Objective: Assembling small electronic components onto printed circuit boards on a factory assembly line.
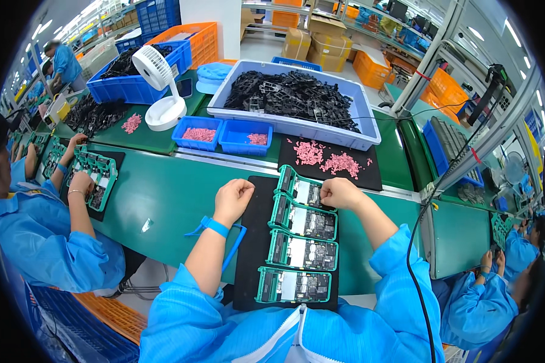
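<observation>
A column of several open phone assemblies in green holders lies on a black mat [246, 266] before me; the nearest phone assembly [300, 285] sits slightly apart from the rest. My right hand [341, 193] is at the right edge of the farthest phone assembly [306, 190], thumb and fingers pinched together. Whatever it may hold is too small to make out. To the left of the column, my left hand [234, 198] hovers over the mat's edge with its fingertips pressed together, their contents hidden. A blue wrist strap [215, 227] with a cord circles my left wrist.
Loose pink pieces [340, 164] lie on a dark mat beyond the phones. Two small blue bins [246, 137] hold more. Behind stands a large tray [369, 130] of black parts, beside a white fan [165, 113]. A black cable [415, 272] hangs at right. Co-workers sit on both sides.
</observation>
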`<action>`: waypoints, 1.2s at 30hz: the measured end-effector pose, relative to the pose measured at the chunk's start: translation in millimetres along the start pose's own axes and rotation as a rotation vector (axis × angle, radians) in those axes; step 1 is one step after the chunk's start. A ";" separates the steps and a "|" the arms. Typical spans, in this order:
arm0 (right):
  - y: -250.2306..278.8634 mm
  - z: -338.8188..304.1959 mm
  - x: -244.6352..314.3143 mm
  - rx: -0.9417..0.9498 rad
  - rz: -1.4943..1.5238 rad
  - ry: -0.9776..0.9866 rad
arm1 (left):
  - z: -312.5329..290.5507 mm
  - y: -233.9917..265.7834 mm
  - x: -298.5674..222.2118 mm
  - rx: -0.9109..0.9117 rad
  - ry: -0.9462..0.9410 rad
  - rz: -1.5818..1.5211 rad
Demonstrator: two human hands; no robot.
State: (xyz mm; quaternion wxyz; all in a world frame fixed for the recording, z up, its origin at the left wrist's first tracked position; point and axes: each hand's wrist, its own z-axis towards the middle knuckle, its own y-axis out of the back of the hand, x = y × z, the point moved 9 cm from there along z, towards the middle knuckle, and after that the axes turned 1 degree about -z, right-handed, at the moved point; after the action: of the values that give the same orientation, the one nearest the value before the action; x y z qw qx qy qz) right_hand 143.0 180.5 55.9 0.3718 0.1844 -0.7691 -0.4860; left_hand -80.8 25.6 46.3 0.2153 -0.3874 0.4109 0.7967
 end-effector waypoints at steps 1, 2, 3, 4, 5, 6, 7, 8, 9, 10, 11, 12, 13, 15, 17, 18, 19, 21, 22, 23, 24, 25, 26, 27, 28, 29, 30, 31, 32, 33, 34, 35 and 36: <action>-2.2 -2.7 -1.4 -0.003 -0.001 0.001 | -0.3 -0.3 1.6 0.010 0.007 0.022; 1.6 -7.3 -1.8 -0.062 0.067 0.016 | -0.5 0.3 1.2 0.004 0.007 0.022; 4.0 -12.2 -2.4 -0.120 0.136 0.030 | -0.6 0.0 0.8 0.006 0.003 0.032; 2.4 -16.6 -3.3 -0.159 0.165 0.031 | -0.9 -0.9 0.7 0.008 0.000 0.041; 4.7 -20.7 -1.0 -0.203 0.148 0.021 | -0.9 -1.9 -0.1 0.014 0.000 0.039; 6.5 -25.0 -0.2 -0.247 0.131 0.010 | -0.2 -0.5 -1.7 -0.012 -0.010 0.011; 6.6 -28.5 -2.6 -0.286 0.179 0.014 | -1.5 0.5 -2.9 -0.038 -0.018 -0.017; 11.3 -30.4 -8.5 -0.380 0.269 0.003 | -1.1 2.5 0.0 -0.040 -0.012 -0.020; 13.5 -35.0 -16.2 -0.472 0.361 -0.008 | -0.8 4.7 2.8 -0.041 -0.013 -0.018; 19.4 -43.5 -27.0 -0.606 0.374 -0.054 | -0.9 5.5 6.4 -0.030 -0.009 0.000; 22.3 -54.2 -56.8 -0.724 0.301 -0.126 | 0.1 -2.3 3.3 -0.012 -0.008 0.002; 21.0 -60.8 -67.6 -0.711 0.257 -0.163 | -1.0 -3.2 1.8 -0.011 -0.001 0.003; 10.9 -63.1 -83.3 -0.594 0.201 -0.270 | 0.9 -2.0 -0.2 -0.046 0.001 -0.013; -15.9 -62.8 -88.0 -0.441 0.801 -0.414 | 2.1 4.0 3.9 -0.100 0.016 -0.045; -24.8 -54.8 -72.7 -0.297 0.954 -0.394 | 3.0 7.8 13.6 -0.125 0.084 -0.094; -26.9 -51.3 -69.3 -0.285 0.936 -0.390 | 2.7 6.4 17.5 -0.098 0.119 -0.092; -25.0 -53.0 -70.3 -0.298 0.791 -0.429 | 1.7 6.1 17.5 -0.090 0.117 -0.092; -21.5 -50.1 -59.3 -0.258 0.773 -0.426 | -0.5 8.5 20.5 -0.097 0.155 -0.127; -23.1 -47.8 -55.5 -0.218 0.752 -0.422 | -0.3 9.5 19.6 -0.098 0.154 -0.122; -29.9 -43.9 -57.8 -0.210 0.894 -0.395 | 0.3 7.2 19.3 -0.094 0.163 -0.134; -30.0 -41.1 -59.6 -0.331 0.933 -0.326 | 0.1 4.3 19.6 -0.088 0.172 -0.145; -30.0 -40.0 -61.3 -0.454 0.969 -0.254 | 2.2 1.1 18.1 -0.084 0.168 -0.143; -27.6 -43.0 -47.5 -0.467 1.044 -0.248 | 2.1 4.5 18.9 -0.101 0.156 -0.161; -32.0 -41.9 -44.0 -0.463 1.055 -0.244 | 1.7 8.1 18.8 -0.116 0.143 -0.178; -37.5 -40.6 -39.5 -0.454 1.225 -0.193 | 0.4 10.3 18.7 -0.114 0.140 -0.168; -38.9 -41.9 -35.7 -0.450 1.392 -0.143 | 0.6 10.2 17.2 -0.117 0.141 -0.137; -38.4 -47.3 -38.6 -0.467 1.422 -0.167 | 1.3 9.8 13.9 -0.118 0.140 -0.109; -38.7 -57.7 -41.7 -0.493 1.465 -0.184 | 0.6 7.2 13.7 -0.108 0.128 -0.108; -38.2 -69.3 -45.0 -0.527 1.504 -0.197 | 0.4 6.0 16.3 -0.127 0.092 -0.071; -39.8 -81.8 -54.5 -0.583 1.534 -0.201 | 1.8 2.9 12.6 -0.140 0.051 -0.042; -43.7 -96.3 -65.4 -0.644 1.563 -0.208 | -0.4 2.3 15.4 -0.120 0.066 0.010; -48.6 -109.8 -81.6 -0.719 1.564 -0.228 | 0.0 3.2 20.9 -0.126 0.020 0.019; -50.0 -127.3 -96.3 -0.798 1.602 -0.212 | 0.3 0.7 28.8 -0.111 0.038 -0.018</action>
State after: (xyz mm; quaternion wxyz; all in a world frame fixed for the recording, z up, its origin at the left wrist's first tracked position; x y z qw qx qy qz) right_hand 297.9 142.0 5.8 0.5625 -0.5954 -0.4716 -0.3267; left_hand -98.8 26.1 23.9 0.1928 -0.4174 0.3668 0.8087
